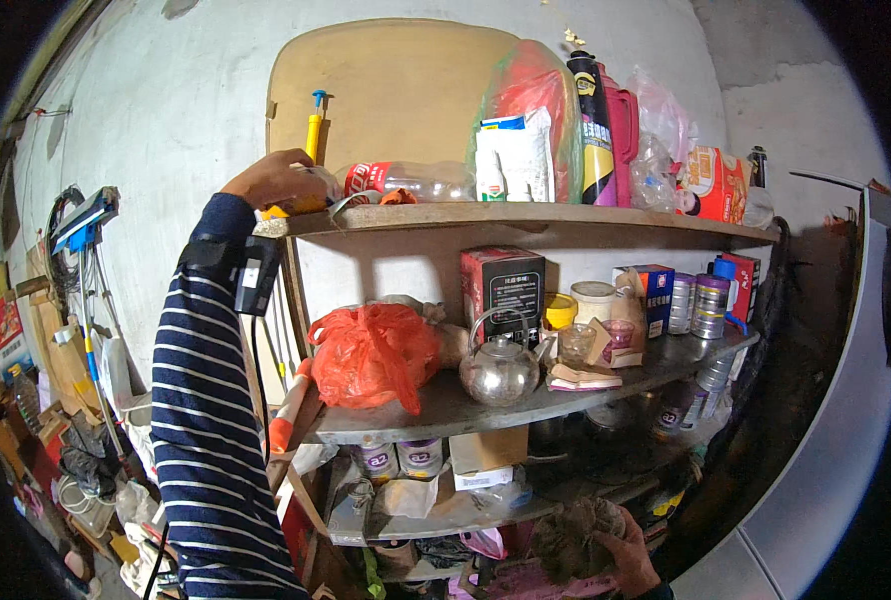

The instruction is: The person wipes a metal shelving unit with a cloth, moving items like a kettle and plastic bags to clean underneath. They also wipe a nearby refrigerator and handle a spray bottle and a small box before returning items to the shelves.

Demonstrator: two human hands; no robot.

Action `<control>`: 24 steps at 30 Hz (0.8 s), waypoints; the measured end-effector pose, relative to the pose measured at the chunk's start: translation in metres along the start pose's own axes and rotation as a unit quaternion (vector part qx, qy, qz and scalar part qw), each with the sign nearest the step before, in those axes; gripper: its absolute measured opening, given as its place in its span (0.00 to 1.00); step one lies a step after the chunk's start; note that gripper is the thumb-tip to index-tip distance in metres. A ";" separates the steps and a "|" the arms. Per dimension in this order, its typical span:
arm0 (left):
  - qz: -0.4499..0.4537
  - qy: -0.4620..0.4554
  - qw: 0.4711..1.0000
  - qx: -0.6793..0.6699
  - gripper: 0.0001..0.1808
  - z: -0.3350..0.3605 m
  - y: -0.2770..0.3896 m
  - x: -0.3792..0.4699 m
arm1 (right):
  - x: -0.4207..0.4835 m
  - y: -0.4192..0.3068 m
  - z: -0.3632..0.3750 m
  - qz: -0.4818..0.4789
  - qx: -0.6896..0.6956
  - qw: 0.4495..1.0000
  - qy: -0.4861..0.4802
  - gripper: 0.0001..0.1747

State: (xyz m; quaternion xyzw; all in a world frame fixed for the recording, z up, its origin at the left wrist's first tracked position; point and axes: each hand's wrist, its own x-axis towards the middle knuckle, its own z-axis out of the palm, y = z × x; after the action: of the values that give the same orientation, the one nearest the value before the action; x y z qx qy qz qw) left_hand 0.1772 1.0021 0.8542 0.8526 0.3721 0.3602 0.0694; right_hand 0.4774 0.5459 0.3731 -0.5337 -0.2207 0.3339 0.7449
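Note:
My left hand (pixel 286 182) reaches to the left end of the top wooden shelf (pixel 490 215), its fingers over a yellowish item that they largely cover. Right beside it lies a clear plastic bottle (pixel 423 180) with a red label. Behind the hand stands a yellow tube-like tool (pixel 314 129) with a blue top. Low at the right, my right hand (pixel 629 551) grips a dirty grey-brown cloth (pixel 577 536) in front of the lower shelves. On the middle shelf are a red plastic bag (pixel 370 356) and a metal kettle (pixel 499 375).
A spray can (pixel 592 127) and a pink thermos flask (pixel 622 142) stand on the top shelf. Several tins (pixel 709 307) and boxes fill the middle shelf's right side. A squeegee (pixel 89 225) leans at the left wall. A pale cabinet panel (pixel 828 420) stands close on the right.

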 end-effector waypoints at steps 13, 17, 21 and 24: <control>-0.120 -0.008 0.993 -0.001 0.52 -0.011 0.001 -0.016 | -0.007 0.003 -0.001 -0.008 0.055 0.996 -0.065 0.31; -0.029 0.037 0.984 0.171 0.59 0.007 0.005 -0.001 | -0.009 0.004 0.005 0.020 0.011 0.999 -0.035 0.30; 0.010 0.083 0.970 0.226 0.55 0.013 0.003 0.005 | -0.011 0.014 -0.003 0.032 -0.028 0.999 -0.003 0.30; -0.014 0.071 0.968 0.239 0.54 0.010 0.013 0.006 | -0.009 0.034 -0.015 -0.039 -0.017 0.999 -0.027 0.30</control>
State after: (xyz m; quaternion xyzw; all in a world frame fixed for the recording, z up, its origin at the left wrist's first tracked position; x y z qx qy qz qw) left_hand 0.1941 0.9984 0.8553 0.8111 0.4637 0.3197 -0.1578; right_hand 0.4726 0.5361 0.3363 -0.5280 -0.2668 0.3146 0.7424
